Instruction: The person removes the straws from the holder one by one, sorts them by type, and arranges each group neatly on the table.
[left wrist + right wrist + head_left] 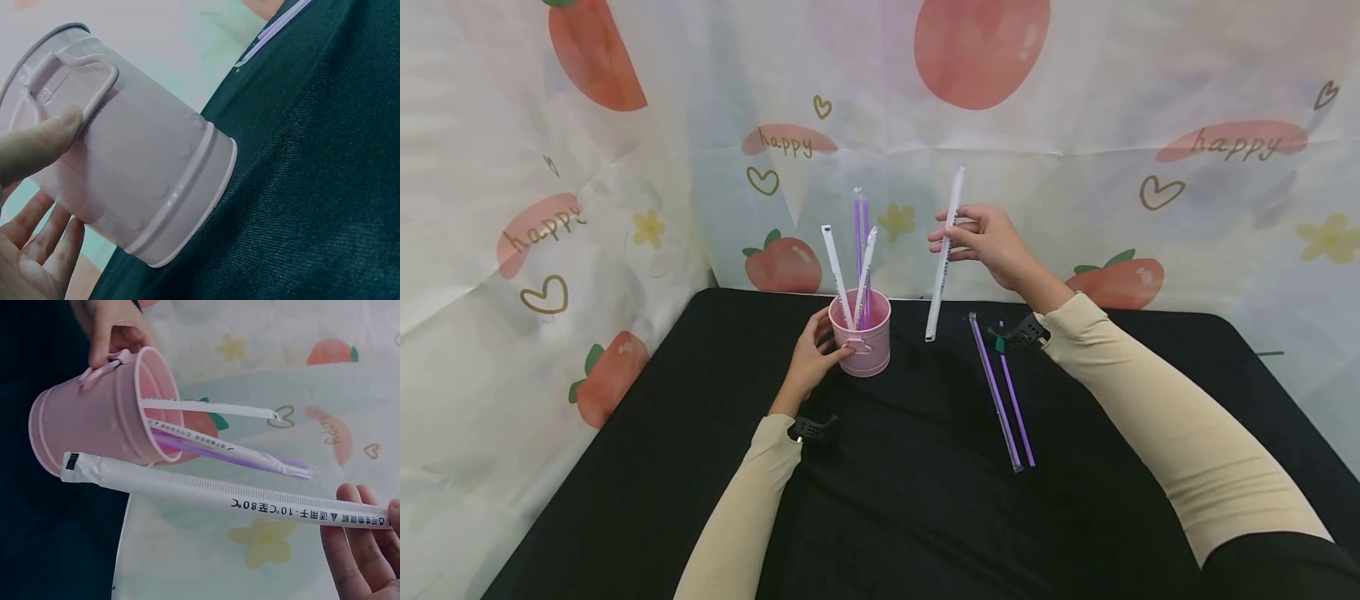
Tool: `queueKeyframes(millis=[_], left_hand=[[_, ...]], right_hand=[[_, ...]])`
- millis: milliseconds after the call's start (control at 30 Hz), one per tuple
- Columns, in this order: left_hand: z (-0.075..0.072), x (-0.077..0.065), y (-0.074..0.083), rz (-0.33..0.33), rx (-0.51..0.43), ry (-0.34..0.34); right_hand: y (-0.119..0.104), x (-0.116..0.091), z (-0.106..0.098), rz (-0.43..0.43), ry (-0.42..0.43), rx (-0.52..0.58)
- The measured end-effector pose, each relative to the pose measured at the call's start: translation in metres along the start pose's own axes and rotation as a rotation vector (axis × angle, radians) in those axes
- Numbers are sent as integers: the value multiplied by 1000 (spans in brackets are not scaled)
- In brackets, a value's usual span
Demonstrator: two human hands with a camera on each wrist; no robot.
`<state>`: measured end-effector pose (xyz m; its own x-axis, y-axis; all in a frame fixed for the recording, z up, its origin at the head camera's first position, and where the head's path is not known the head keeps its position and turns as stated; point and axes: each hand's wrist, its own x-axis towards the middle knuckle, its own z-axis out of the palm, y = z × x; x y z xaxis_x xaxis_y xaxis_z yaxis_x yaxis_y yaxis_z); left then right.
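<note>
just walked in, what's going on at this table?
A person's left hand holds a pink bucket upright on the black-covered table. The right hand pinches a white-wrapped straw in the air, beside the bucket. Two other white-wrapped straws and some purple straws stand inside; two more purple ones lie on the table.

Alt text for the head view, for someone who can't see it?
A right hand pinches a white-wrapped straw in the air while the left hand holds a pink bucket containing white and purple straws. Two more purple straws lie on the black table.
</note>
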<state>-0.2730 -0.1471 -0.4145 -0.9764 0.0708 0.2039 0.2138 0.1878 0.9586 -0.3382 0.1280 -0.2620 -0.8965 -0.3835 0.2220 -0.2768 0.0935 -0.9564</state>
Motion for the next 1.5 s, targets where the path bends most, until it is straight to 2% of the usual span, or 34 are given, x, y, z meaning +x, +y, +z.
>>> queueKeyframes(millis=[333,1100,1267,1500], left_hand=[[-1,1,0,12,-1,-3],[0,1,-2,32,-21,0],[0,0,-3,36,-30,-7],[0,10,-26,37,-39,22]], right_hand=[[6,-18,-9,53,-50,-21],[25,-64,-43,75,-127,-113],[30,-75,-50,84,-136,-172],[33,-89,-62,101,-148,-232]])
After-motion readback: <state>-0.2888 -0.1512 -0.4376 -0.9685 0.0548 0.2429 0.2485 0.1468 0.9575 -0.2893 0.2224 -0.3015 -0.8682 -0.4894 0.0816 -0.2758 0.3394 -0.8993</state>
